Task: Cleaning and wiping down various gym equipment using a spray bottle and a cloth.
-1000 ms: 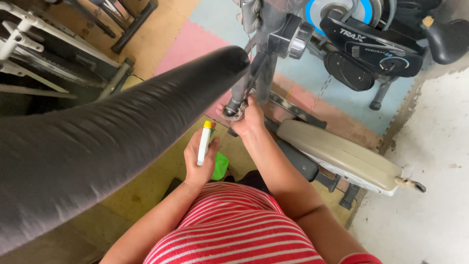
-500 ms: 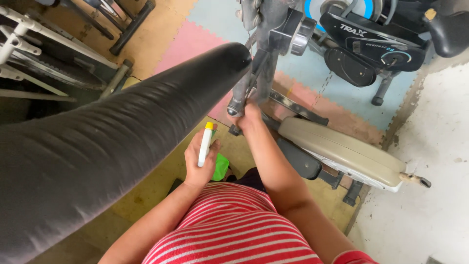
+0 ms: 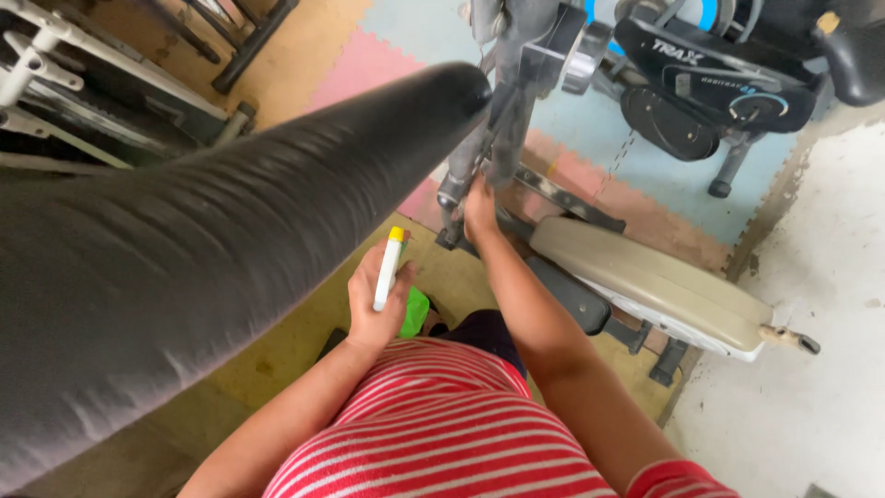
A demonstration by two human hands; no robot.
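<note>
My left hand [image 3: 373,300] holds a slim white tube with a yellow cap [image 3: 388,266], cap pointing away from me, above a green object [image 3: 414,313] on the floor. My right hand [image 3: 479,210] reaches forward and grips the lower grey metal frame [image 3: 502,138] of an exercise bike, near its base. A long black padded part [image 3: 230,240] crosses the left of the view close to the camera and hides much of the floor. I wear a red-and-white striped top.
A beige oval footplate [image 3: 645,281] lies to the right of my right arm. Another black exercise machine [image 3: 710,88] stands at the back right. Metal racks [image 3: 55,83] sit at the upper left. Coloured foam mats [image 3: 590,166] cover the floor; bare concrete [image 3: 811,304] is on the right.
The view has shifted slightly. My right hand has slid a little along the bike frame. My left hand still holds the tube in the same place.
</note>
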